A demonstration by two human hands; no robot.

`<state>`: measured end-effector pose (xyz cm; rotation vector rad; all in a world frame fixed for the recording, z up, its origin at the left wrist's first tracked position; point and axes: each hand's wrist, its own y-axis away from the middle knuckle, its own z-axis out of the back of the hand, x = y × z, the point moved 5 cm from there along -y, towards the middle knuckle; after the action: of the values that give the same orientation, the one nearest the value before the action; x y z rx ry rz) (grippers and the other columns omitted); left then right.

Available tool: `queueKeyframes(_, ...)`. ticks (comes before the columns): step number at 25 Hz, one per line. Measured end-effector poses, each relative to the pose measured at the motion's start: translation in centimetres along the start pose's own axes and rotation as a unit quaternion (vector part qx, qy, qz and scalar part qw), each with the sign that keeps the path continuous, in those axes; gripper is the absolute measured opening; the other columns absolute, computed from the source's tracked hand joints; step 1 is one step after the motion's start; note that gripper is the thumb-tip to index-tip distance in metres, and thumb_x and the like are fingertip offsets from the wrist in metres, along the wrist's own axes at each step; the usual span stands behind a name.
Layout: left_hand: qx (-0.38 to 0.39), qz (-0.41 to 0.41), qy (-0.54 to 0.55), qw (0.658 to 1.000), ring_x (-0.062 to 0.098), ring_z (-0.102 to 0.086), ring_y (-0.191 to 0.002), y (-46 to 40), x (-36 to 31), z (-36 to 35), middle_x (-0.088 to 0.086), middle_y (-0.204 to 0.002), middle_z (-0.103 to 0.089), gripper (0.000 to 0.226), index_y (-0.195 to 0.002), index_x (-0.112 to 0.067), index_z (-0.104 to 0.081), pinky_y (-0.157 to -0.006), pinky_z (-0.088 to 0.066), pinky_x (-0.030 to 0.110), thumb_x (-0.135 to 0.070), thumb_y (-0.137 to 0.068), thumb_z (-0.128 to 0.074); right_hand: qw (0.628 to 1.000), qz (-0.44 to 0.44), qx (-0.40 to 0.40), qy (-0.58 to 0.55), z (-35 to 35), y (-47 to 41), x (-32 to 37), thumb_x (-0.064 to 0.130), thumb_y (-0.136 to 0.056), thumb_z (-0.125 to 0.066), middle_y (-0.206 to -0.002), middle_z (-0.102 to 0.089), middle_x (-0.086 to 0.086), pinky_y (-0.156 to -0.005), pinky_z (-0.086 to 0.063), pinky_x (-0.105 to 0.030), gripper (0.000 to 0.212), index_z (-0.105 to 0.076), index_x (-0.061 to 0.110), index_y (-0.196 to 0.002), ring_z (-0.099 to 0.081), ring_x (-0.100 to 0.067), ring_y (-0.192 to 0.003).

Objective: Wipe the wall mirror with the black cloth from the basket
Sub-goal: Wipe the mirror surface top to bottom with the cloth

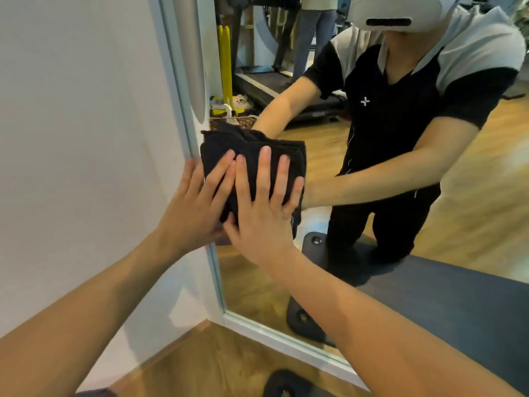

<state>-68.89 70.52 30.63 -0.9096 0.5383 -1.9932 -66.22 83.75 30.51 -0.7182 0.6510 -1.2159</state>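
Two flat, spread palms, left hand [192, 204] and right hand [264, 211], pressing black cloth [252, 144] against wall mirror [329, 156]

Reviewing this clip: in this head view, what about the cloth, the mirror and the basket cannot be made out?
- Glass under the black cloth: covered by cloth and both hands, so wiped or smeared is unknown.
- Wall mirror: top and right side cut off by the frame edges.
- Basket: seen only as a reflection, partly behind the cloth; contents unclear.
- Left hand thumb: hidden behind the right hand.
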Motion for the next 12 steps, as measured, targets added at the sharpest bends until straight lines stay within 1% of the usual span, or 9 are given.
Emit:
queueKeyframes(2,0.021,0.02,-0.029,0.999,0.053,-0.026,-0.151,1.3,2.9,-0.8,0.019,-0.172,0.0,0.103,-0.164,-0.003,-0.003,-0.124,-0.016,0.066,-0.057,-0.095,-0.058,1.0,0.007,-0.008,0.012,-1.2,-1.2,2.9,0.046,-0.092,-0.052,-0.171,-0.002,-0.022,-0.126,0.002,-0.064,0.092,-0.01,0.013,-0.167,0.003,-0.046,-0.157)
queueKeyframes(3,0.025,0.024,-0.039,0.999,0.054,-0.029,-0.149,1.7,3.7,-1.2,0.02,-0.172,0.002,0.103,-0.164,-0.003,-0.002,-0.123,-0.016,0.066,-0.057,-0.096,-0.056,1.0,0.001,-0.013,0.018,-1.7,-1.5,3.8,0.046,-0.092,-0.052,-0.171,-0.004,-0.022,-0.125,0.001,-0.063,0.092,-0.011,0.012,-0.167,0.0,-0.045,-0.157)
queueKeyframes(6,0.012,0.016,-0.041,0.999,0.055,-0.031,-0.148,2.0,4.0,-2.0,0.025,-0.17,-0.007,0.092,-0.164,0.0,-0.009,-0.124,-0.017,0.066,-0.055,-0.101,-0.048,0.999,-0.006,-0.022,0.023,-2.8,-1.5,4.4,0.045,-0.092,-0.053,-0.17,-0.009,-0.02,-0.125,0.0,-0.063,0.091,-0.014,0.012,-0.167,-0.005,-0.044,-0.157)
queueKeyframes(8,0.007,0.022,-0.037,0.999,0.056,-0.03,-0.148,2.2,3.6,-2.4,0.027,-0.169,-0.012,0.091,-0.163,0.002,-0.013,-0.125,-0.017,0.066,-0.054,-0.101,-0.05,0.999,0.01,-0.038,0.023,-3.1,-1.1,4.0,0.041,-0.093,-0.052,-0.17,-0.014,-0.019,-0.127,-0.004,-0.061,0.086,-0.018,0.013,-0.166,-0.009,-0.042,-0.157)
queueKeyframes(10,0.006,0.028,-0.027,0.999,0.057,-0.03,-0.148,3.1,2.8,-3.1,0.028,-0.169,-0.013,0.092,-0.162,0.004,-0.014,-0.125,-0.016,0.066,-0.054,-0.101,-0.052,0.999,0.025,-0.044,0.017,-3.6,0.0,3.7,0.039,-0.096,-0.047,-0.17,-0.016,-0.018,-0.128,-0.005,-0.059,0.08,-0.019,0.014,-0.166,-0.012,-0.04,-0.157)
queueKeyframes(12,0.015,0.029,-0.017,0.999,0.057,-0.027,-0.149,4.4,1.6,-4.3,0.028,-0.169,-0.011,0.094,-0.162,0.004,-0.012,-0.125,-0.016,0.066,-0.056,-0.101,-0.05,0.999,0.037,-0.037,0.011,-4.5,1.5,3.6,0.04,-0.098,-0.043,-0.17,-0.013,-0.018,-0.128,-0.001,-0.058,0.077,-0.018,0.014,-0.166,-0.01,-0.04,-0.158)
